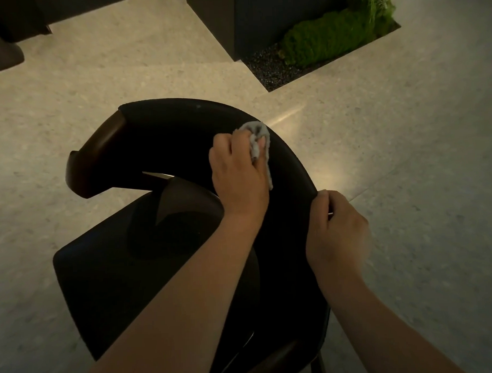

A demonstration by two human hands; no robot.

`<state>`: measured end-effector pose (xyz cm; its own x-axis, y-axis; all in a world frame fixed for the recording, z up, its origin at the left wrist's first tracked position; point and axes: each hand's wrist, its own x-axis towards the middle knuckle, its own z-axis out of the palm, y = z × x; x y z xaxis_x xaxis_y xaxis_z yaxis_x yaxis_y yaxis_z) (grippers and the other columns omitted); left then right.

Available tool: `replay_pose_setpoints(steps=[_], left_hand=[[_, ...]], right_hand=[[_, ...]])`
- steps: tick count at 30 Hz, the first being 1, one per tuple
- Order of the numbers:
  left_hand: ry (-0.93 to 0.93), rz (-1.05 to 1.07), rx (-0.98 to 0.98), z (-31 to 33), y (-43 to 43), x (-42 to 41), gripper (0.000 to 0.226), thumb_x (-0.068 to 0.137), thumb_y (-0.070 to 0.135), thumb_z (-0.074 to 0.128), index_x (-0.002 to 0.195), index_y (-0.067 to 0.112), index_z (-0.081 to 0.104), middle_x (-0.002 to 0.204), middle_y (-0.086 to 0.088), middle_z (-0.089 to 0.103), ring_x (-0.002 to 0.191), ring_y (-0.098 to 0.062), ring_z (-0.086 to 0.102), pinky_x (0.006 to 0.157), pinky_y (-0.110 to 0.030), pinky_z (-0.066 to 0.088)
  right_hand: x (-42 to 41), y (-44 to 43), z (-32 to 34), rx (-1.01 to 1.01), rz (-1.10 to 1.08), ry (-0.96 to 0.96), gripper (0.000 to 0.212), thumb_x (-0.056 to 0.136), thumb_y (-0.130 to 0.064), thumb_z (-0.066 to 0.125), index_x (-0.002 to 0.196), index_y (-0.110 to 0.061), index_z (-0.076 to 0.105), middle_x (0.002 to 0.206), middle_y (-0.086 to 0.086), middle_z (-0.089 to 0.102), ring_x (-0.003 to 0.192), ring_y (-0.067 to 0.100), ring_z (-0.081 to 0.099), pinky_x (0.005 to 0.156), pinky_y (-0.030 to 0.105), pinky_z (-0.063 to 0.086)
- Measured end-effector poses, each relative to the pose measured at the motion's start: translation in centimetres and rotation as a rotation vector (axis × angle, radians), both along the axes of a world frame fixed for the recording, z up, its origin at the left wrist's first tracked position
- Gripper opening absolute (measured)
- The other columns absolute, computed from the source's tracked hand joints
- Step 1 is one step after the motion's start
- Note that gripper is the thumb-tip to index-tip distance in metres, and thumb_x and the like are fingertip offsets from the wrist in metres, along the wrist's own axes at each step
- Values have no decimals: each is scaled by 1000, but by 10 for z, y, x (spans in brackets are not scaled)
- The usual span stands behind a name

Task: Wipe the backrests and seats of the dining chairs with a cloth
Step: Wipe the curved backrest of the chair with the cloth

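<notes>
- Hands first: both are on the dark chair, and both are grasping something.
- Far left, dark furniture (pixel 0 47) stands on the pale speckled floor (pixel 110 74), well apart from the chair.
- At the chair's left side, the brown wooden arm end (pixel 98 152) curves round into the black padded backrest (pixel 181 118).
- Below it lies the black seat (pixel 117 274), partly crossed by the left forearm, with no hand or cloth on it.
- On the right half of the backrest, the left hand (pixel 239 175) has its fingers curled round the bunched grey cloth (pixel 258 135).
- This cloth is squeezed between the thumb and fingers and pressed against the padding, close to the backrest's outer rim.
- One strip of it hangs down beside the thumb.
- Just to the right and lower, the right hand (pixel 335 225) grips the backrest's right end, with the thumb on top and the fingers wrapped over the edge.
- That hand is near the cloth but does not touch it.
- Top right, a sunken planter (pixel 266 71) with dark gravel holds green moss and leafy plants (pixel 331 38) next to a dark block (pixel 227 16).
</notes>
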<state>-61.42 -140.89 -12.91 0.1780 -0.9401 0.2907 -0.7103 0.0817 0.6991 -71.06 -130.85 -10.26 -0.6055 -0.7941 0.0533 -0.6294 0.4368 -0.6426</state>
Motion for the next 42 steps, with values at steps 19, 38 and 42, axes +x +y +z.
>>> replay_pose_setpoints(steps=[19, 38, 42], left_hand=[[245, 154, 92, -78, 25, 7, 46, 96, 43, 27, 106, 8, 54, 107, -8, 50, 89, -16, 52, 70, -25, 41], [277, 62, 863, -109, 67, 72, 26, 99, 25, 46, 121, 12, 50, 119, -11, 51, 95, -21, 57, 84, -31, 45], [267, -51, 431, -48, 50, 69, 28, 101, 36, 37, 113, 16, 52, 111, -1, 48, 85, -9, 55, 77, -26, 48]], right_hand=[[-4, 1, -3, -5, -12, -56, 32, 92, -45, 27, 78, -27, 49, 57, -16, 36, 48, 2, 38, 48, 15, 23], [-2, 1, 2, 28, -17, -10, 36, 98, -41, 28, 79, -23, 54, 56, -13, 39, 49, 2, 40, 47, 16, 22], [-2, 2, 0, 34, 5, -41, 48, 99, -43, 26, 90, -13, 63, 64, -9, 46, 54, 7, 43, 51, 21, 26]])
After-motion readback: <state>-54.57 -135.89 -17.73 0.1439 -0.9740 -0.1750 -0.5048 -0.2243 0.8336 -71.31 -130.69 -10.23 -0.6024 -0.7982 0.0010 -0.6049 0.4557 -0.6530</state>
